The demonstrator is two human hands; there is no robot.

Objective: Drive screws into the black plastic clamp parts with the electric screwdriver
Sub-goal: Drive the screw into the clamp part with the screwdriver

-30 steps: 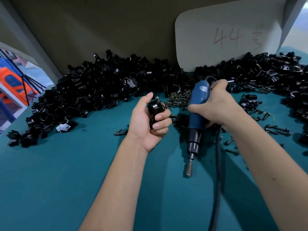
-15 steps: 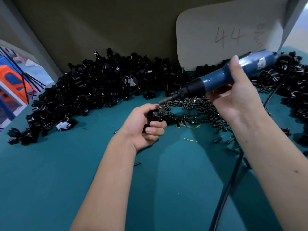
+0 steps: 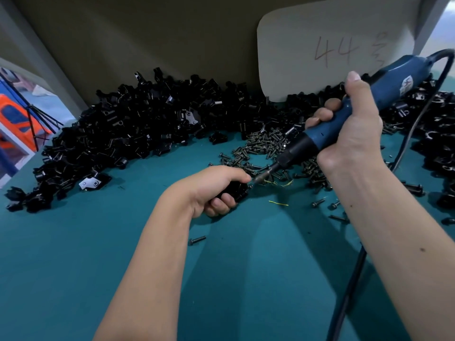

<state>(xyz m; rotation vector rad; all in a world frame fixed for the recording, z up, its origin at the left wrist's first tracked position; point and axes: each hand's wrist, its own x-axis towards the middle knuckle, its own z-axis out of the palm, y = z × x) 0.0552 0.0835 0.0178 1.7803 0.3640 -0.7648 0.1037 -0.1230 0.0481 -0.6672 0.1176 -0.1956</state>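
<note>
My left hand (image 3: 216, 187) grips a black plastic clamp part (image 3: 236, 191) on the teal table (image 3: 73, 254), at the frame's centre. My right hand (image 3: 354, 124), at upper right, wraps around the blue electric screwdriver (image 3: 344, 112); its metal bit (image 3: 264, 174) touches the clamp. Behind lie a heap of dark screws (image 3: 266, 146) and a pile of black clamp parts (image 3: 128, 129).

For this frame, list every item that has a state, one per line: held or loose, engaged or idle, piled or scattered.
left hand: grips one clamp part on the table.
clamp part: held, mostly hidden by the fingers.
right hand: grips the screwdriver.
electric screwdriver: held, tilted down-left, tip at the held part.
cord: attached, trailing toward the camera.
clamp pile: heaped, loose.
screw pile: heaped, strays scattered.
lone screw: lying loose.
</note>
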